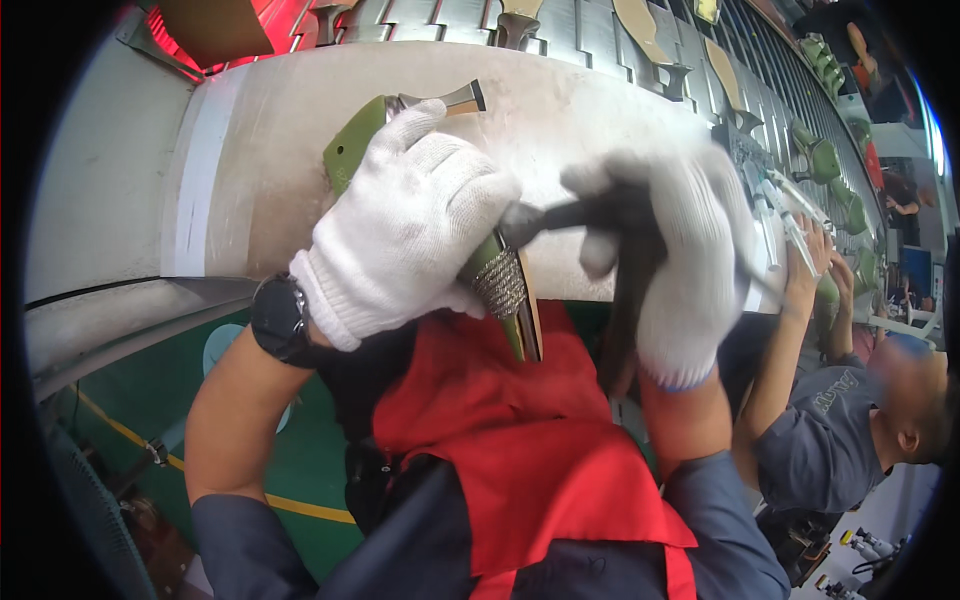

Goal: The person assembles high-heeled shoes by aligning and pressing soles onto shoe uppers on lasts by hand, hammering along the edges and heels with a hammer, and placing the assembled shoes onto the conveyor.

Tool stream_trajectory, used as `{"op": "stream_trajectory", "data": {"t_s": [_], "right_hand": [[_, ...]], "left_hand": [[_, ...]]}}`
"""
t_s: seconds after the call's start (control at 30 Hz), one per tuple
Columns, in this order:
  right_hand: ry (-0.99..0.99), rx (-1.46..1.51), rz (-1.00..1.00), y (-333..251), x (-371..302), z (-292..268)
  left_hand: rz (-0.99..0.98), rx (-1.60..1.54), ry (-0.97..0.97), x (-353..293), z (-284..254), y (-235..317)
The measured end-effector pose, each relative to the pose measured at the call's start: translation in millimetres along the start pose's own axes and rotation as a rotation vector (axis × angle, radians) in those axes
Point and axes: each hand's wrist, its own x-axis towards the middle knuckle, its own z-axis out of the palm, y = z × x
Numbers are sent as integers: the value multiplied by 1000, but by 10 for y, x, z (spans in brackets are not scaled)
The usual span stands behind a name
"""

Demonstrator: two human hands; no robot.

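Note:
My left hand [405, 225], in a white knit glove, is closed around a green shoe last [352, 142] above the near edge of the worktable. A glittering strap [498, 284] wraps the toe end of the last, and a dark heel piece [462, 98] sticks out past my fingers. My right hand [695, 245], also gloved, grips a hammer [578, 214] and is smeared by motion. The hammer's dark head is right beside the last, close to my left fingers; whether it touches is unclear. Part of the last lies hidden under my left glove.
The pale worktable [270, 150] lies under my hands. Beyond it a metal slat conveyor [580, 40] carries several tan insoles with dark heels. At the right, a co-worker's hands [812, 265] are near several syringe-like tubes [795, 215], with green lasts [822, 160] behind. A red glow shows far left.

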Motion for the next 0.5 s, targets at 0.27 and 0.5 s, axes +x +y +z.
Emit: {"op": "stream_trajectory", "data": {"t_s": [0.27,0.5], "right_hand": [[-19,-651,-686,-167,-101,-387],[-321,-24,7,-180,-250,-323]], "left_hand": [[28,-19,-4,-21,-1,32],[42,-7,0,10,-54,35]]}}
